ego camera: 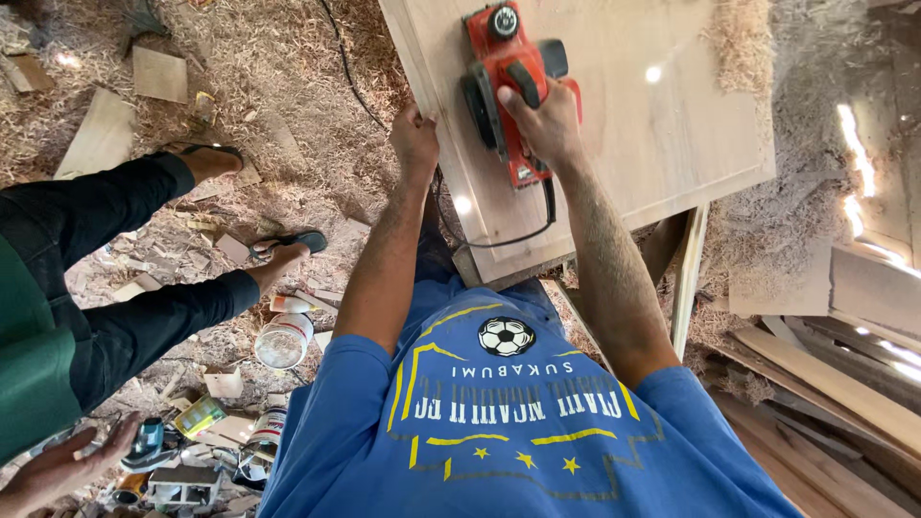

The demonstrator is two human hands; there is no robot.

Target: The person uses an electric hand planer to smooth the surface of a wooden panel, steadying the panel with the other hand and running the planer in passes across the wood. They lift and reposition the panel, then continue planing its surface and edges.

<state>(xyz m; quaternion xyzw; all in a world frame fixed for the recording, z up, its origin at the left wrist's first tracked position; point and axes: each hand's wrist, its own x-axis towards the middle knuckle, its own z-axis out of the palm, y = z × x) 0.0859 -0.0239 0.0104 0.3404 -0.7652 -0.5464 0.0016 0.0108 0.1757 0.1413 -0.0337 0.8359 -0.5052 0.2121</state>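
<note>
1. Nearest to us is our own blue shirt (499,422), with a football emblem and yellow stars on its chest, filling the lower middle of the view just below the wooden panel (662,125).
2. Both our bare forearms stretch from the shirt up to that panel.
3. Our left hand (414,139) is clamped on the panel's left edge, fingers curled over it, just beside the red planer (508,86).
4. Our right hand (545,120) is closed around the planer's black handle, and the tool sits flat on the panel's surface near its left edge.
5. The planer's black cord (523,235) loops off the panel's near edge.
6. A heap of wood shavings (739,43) lies on the panel's far right part.
7. Left of the panel, another person sits in black trousers (115,259) and sandals, feet pointing toward the panel; that person's hand (58,470) shows at the lower left corner.
8. Between that person and our shirt stand a white plastic jar (284,341) and small clutter on the shaving-covered floor (278,86).
9. Right of the panel, loose planks (835,384) lie stacked at an angle.
</note>
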